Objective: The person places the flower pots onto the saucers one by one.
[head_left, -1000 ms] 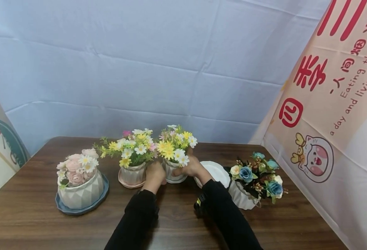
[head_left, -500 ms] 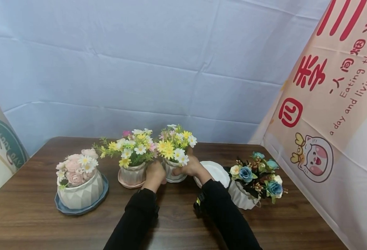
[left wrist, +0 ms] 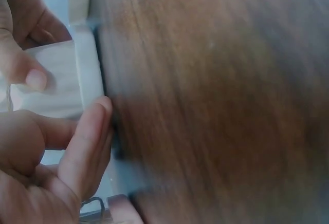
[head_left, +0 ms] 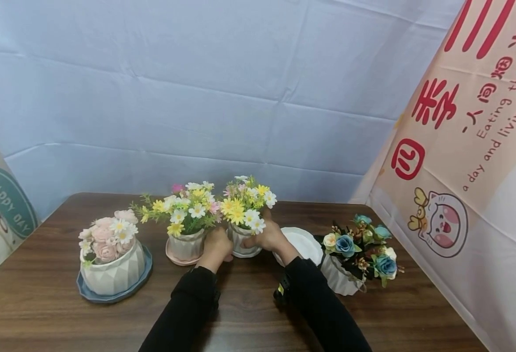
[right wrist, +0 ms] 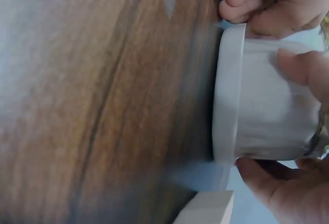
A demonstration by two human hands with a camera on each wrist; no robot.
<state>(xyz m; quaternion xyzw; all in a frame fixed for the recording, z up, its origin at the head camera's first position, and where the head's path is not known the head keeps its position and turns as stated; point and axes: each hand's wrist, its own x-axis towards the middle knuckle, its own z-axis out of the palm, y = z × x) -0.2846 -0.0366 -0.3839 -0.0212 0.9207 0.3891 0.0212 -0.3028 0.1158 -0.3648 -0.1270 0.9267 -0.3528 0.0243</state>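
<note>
A small white flowerpot (head_left: 239,240) with yellow, white and pink daisies stands on a white saucer (right wrist: 227,95) near the table's back. My right hand (head_left: 265,234) grips that pot, its thumb on the near side and fingers round the right side. From the left, my left hand (head_left: 217,244) pinches the saucer's edge low beside the pot; its fingertips (left wrist: 100,113) lie against the rim in the left wrist view. Just left of it, a similar daisy pot (head_left: 186,246) sits on a pink saucer (head_left: 176,260).
At the left, a faceted white pot (head_left: 114,274) of pink roses stands on a blue saucer (head_left: 113,296). Right of my hands lie a white plate (head_left: 304,242) and a tilted white pot (head_left: 339,278) with blue roses. A pale cloth (head_left: 223,98) hangs behind the wooden table (head_left: 249,313).
My left wrist and sleeve have shifted slightly left and nearer. The right hand, the pots and the saucers look unmoved.
</note>
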